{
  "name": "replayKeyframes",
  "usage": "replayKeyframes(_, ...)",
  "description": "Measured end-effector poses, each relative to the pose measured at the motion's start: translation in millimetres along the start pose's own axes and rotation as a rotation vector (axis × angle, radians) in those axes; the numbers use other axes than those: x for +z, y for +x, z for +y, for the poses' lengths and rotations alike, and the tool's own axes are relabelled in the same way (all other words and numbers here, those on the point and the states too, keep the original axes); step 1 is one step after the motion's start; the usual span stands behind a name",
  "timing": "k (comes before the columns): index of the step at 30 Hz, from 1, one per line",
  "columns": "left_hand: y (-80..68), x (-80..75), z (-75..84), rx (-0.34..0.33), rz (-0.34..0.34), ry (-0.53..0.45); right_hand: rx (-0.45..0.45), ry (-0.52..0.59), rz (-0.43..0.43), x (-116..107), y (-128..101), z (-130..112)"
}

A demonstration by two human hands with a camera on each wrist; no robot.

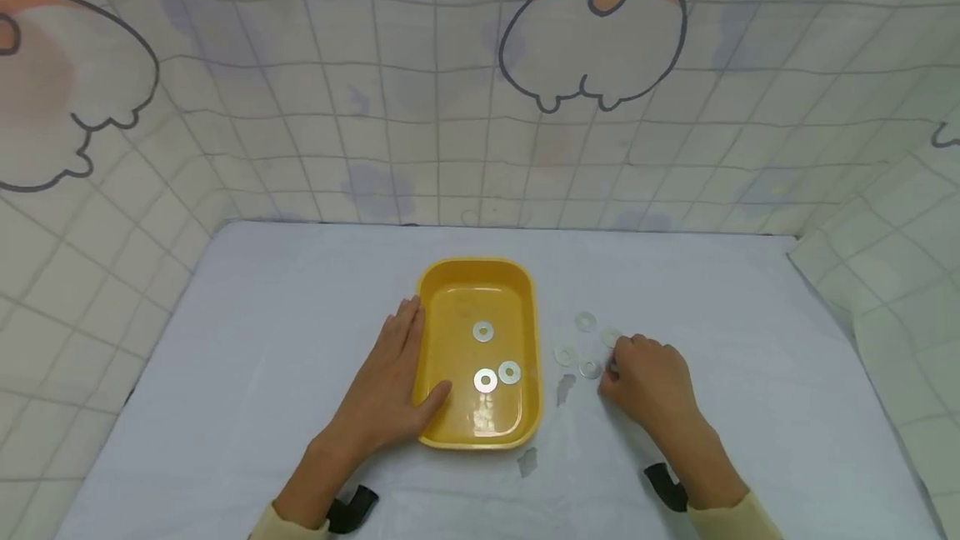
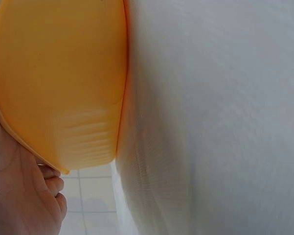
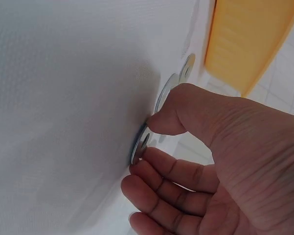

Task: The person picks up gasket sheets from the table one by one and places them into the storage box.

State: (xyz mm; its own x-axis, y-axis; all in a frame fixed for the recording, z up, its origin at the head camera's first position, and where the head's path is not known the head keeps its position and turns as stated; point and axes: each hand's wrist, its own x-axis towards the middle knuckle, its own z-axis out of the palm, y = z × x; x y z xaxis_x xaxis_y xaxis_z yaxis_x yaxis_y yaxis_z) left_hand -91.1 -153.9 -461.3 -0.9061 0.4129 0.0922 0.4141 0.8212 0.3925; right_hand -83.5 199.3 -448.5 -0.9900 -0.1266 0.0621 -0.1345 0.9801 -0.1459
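A yellow rectangular tray (image 1: pixel 453 340) stands in the middle of the white-covered table, with 3 flat metal washers (image 1: pixel 483 332) lying on its floor. Along its left side rests my left hand (image 1: pixel 386 382), fingers extended against the rim and thumb over the edge. To the right of the tray, my right hand (image 1: pixel 652 382) is down at the tabletop. In the right wrist view its thumb and a fingertip pinch the edges of a washer (image 3: pixel 140 143), which lies close against the cloth. Several more washers (image 1: pixel 586 322) lie between that hand and the tray.
Two small grey patches (image 1: pixel 565 388) show on the white tablecloth (image 1: pixel 300 290) near the tray's right side and front corner. Behind and beside the table hangs a checked curtain (image 1: pixel 420 107) with cartoon animal prints. Black straps (image 1: pixel 352 510) show at both wrists.
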Motion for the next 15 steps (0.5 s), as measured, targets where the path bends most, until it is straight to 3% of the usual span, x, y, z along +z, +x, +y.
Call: replayKeyframes(15,0.0,1.2,-1.5,0.011,0.009,0.0,0.053,0.088,0.012,10.3,-5.9,8.5)
